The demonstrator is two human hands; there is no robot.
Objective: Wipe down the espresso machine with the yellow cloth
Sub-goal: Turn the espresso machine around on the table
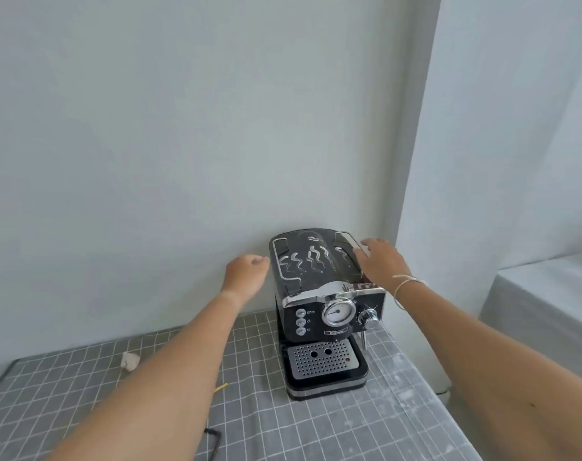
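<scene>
Grey cloth with a white grid [283,424] covers the table against a pale wall, with a small crumpled white wad [130,361] lying at the left. Left hand [244,274] hovers loosely curled and empty just beside the black and chrome espresso machine [326,311], whose top bears white squiggly smears, while the right hand [381,261] lies flat and spread on its right top edge, holding nothing

Bare forearms, no sleeves, thin string bracelet [403,285] on right wrist
</scene>
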